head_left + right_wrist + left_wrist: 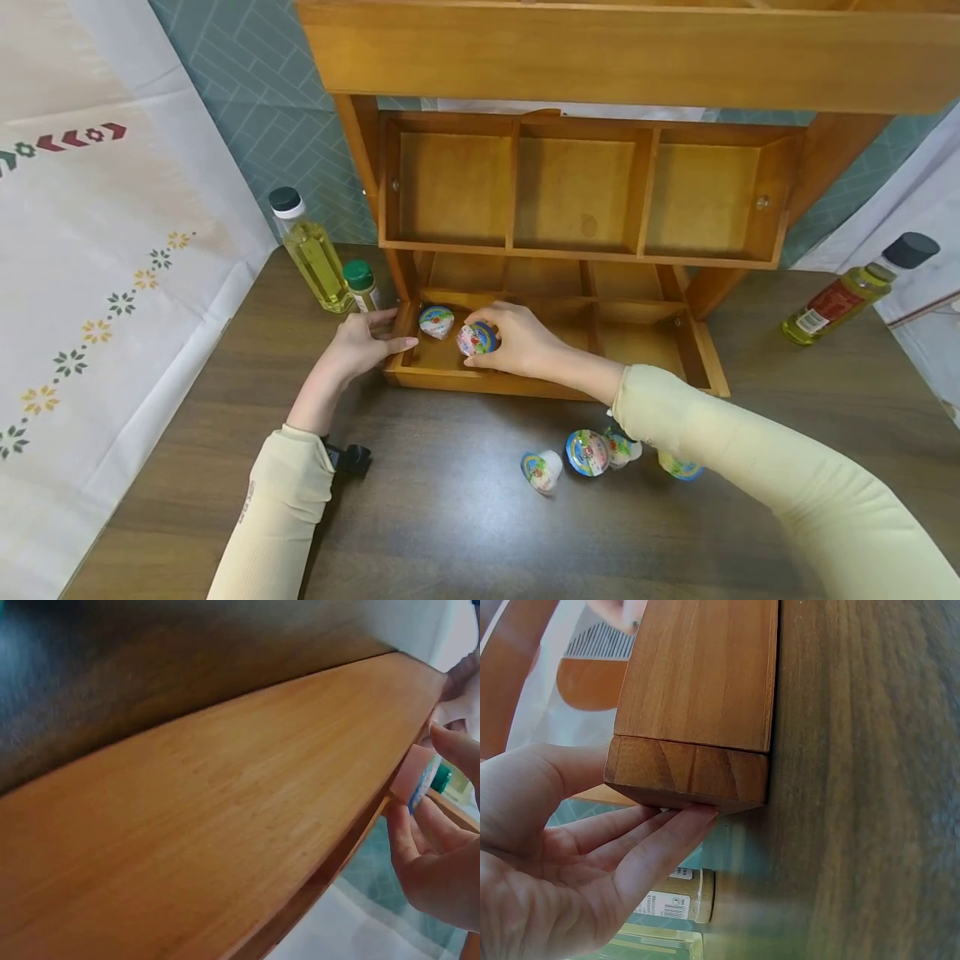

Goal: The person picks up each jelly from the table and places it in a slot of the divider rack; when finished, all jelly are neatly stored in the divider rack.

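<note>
My right hand (517,340) pinches a small jelly cup (476,339) by its rim, over the left compartment of the lowest tray of a wooden rack (450,381). In the right wrist view the cup (415,776) is tilted on its side between thumb and fingers. Another jelly cup (436,322) lies in that same compartment, to the left. My left hand (358,343) holds the tray's left end, thumb over the top edge and fingers against the outer side. The left wrist view shows those fingertips (697,817) on the wood.
Several more jelly cups (587,452) lie on the table in front of the rack, partly under my right sleeve. Left of the rack stand an oil bottle (315,254) and a green-capped jar (362,286). Another dark-capped bottle (843,296) stands right. The middle tray (585,248) overhangs the lowest one.
</note>
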Motion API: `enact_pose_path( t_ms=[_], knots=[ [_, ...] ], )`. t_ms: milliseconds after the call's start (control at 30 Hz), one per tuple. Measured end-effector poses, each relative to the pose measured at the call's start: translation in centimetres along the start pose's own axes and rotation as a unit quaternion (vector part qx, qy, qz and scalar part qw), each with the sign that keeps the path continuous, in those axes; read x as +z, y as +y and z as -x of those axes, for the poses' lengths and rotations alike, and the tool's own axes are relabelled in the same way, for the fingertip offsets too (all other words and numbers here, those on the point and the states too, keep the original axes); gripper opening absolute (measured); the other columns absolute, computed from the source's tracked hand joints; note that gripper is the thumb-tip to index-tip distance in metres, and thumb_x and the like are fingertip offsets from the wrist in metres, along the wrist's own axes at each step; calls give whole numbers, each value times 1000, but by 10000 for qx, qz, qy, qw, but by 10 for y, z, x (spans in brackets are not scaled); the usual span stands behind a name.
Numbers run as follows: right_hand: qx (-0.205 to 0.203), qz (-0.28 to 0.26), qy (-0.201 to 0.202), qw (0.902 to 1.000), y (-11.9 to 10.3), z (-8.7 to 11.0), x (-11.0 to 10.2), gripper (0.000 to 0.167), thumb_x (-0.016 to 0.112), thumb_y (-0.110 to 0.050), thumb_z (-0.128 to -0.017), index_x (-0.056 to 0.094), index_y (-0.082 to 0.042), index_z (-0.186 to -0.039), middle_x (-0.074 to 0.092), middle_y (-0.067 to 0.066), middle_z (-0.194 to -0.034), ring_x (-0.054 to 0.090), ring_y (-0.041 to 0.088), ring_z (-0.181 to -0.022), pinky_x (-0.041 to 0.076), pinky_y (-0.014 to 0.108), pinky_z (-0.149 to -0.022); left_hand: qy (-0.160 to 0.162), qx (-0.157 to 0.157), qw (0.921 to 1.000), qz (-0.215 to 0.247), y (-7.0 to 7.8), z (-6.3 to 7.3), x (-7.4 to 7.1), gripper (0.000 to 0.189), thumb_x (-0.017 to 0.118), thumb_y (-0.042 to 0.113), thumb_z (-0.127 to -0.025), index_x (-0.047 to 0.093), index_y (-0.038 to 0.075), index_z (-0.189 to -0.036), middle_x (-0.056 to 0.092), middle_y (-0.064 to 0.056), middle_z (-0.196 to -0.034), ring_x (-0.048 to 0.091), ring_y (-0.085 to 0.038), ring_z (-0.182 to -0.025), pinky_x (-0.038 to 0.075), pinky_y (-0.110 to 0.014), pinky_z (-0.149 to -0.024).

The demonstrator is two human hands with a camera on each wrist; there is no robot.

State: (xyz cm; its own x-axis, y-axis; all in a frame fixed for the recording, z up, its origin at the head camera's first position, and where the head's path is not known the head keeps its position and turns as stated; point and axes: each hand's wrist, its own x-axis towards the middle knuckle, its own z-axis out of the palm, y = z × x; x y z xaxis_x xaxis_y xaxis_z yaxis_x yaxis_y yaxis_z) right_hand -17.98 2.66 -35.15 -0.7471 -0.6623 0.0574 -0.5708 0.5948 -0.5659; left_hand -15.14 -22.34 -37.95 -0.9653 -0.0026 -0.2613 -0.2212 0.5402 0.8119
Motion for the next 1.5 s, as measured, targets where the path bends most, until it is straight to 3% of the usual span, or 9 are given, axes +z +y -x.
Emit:
enact_pose_path(
  t_ms=[200,367,567,700,967,1200,1500],
  knots=[
    [161,479,-233,9984,3,-11,6,50,80,-34,-73,63,-7,-110,64,5,-105,59,18,-96,49,30,-82,24,-26,10000,-8,1,-1,0,71,72,25,-83,39,0,-141,51,-23,-132,53,-31,-118,48,-40,-91],
    [200,853,-607,9943,2,-17,12,44,79,-28,-75,62,-6,-110,64,6,-109,58,20,-101,49,30,-84,-9,-9,10000,-80,0,-1,0,72,72,27,-83,38,0,-141,49,-24,-133,52,-32,-120,47,-41,-93],
    [188,1176,-823,9895,-5,-22,14,45,78,-28,-77,61,-5,-112,66,8,-108,61,19,-95,50,30,-81,15,-9,9998,-187,1,0,-1,72,72,28,-83,39,1,-141,47,-24,-136,51,-33,-121,46,-42,-94],
    [174,1149,-838,9897,-5,-24,17,45,77,-27,-78,61,-5,-114,66,8,-109,62,18,-92,51,29,-80,17,3,9999,-153,1,0,0,72,72,27,-83,39,1,-141,48,-24,-135,51,-32,-120,46,-42,-94],
    [269,1033,-796,9911,-5,-23,17,59,77,-30,-78,55,-1,-126,62,12,-119,59,24,-108,49,32,-89,7,-38,9999,-142,2,1,0,71,71,25,-84,38,1,-141,47,-24,-135,52,-32,-120,47,-42,-92],
    [359,869,-1002,9905,0,-7,0,60,68,-32,-85,48,-3,-135,48,13,-138,41,29,-130,35,38,-106,-80,-46,9999,-117,4,-1,3,71,71,27,-84,38,2,-142,47,-23,-135,51,-32,-120,47,-41,-92],
    [-646,416,-799,9938,-2,33,-24,46,66,-26,-88,54,-7,-129,56,6,-129,50,20,-122,40,35,-101,-127,-111,9998,-127,4,0,-2,72,70,27,-85,36,2,-142,45,-23,-137,49,-33,-122,46,-42,-94]
  ],
)
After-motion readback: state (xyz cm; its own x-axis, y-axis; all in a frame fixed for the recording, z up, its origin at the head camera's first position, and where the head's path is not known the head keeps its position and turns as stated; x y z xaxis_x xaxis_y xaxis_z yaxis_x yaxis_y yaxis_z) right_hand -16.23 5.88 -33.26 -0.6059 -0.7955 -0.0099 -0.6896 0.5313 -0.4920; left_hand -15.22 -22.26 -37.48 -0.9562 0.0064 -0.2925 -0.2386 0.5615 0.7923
